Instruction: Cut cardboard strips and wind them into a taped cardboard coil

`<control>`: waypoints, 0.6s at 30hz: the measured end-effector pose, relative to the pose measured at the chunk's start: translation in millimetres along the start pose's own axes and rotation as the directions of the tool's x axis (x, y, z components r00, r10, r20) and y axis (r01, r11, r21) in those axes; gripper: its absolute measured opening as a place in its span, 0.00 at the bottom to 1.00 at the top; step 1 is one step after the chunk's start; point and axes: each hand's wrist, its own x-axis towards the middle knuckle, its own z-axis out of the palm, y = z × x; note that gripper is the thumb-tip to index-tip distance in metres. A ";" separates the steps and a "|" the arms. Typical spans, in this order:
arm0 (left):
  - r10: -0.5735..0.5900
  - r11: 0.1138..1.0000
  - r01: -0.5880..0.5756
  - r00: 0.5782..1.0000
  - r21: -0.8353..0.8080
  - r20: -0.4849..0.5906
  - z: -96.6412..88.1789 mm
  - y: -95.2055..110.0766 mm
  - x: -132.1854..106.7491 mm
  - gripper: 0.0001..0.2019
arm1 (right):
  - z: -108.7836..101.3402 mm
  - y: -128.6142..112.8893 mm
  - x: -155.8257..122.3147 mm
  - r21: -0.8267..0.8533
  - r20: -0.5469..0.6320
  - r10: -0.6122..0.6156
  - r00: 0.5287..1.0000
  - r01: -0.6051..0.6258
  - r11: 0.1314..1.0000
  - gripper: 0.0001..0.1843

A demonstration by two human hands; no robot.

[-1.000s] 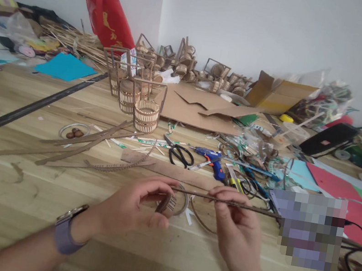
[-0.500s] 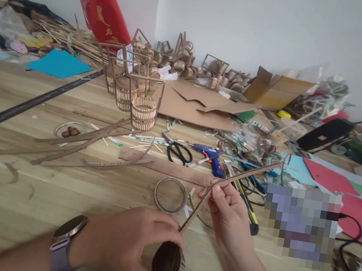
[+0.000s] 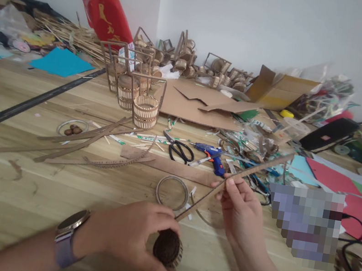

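Our left hand (image 3: 136, 234) grips a cardboard coil (image 3: 168, 250) — our right hand (image 3: 241, 210) pinches its loose strip (image 3: 240, 175) taut.

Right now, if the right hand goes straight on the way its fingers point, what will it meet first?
Probably the glue gun, lying just beyond the right hand. The hand holds its strip above the table, so it might pass over the gun; depth is unclear.
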 end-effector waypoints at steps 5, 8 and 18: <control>-0.067 0.989 0.059 0.996 -0.137 -0.054 -7.5 -2.7 1.1 0.31 | -5.3 -2.6 -8.0 -0.541 0.094 -0.189 0.978 0.209 0.815 0.25; -0.115 0.960 0.094 0.991 -0.262 -0.067 -10.4 -3.8 1.4 0.29 | -0.7 -5.1 -20.1 -0.683 0.356 -0.572 0.739 0.623 0.381 0.20; -0.101 0.871 0.094 0.995 -0.482 0.012 -10.3 -7.8 0.3 0.28 | 16.0 2.9 -30.5 -0.405 0.736 -0.573 0.361 0.913 0.056 0.14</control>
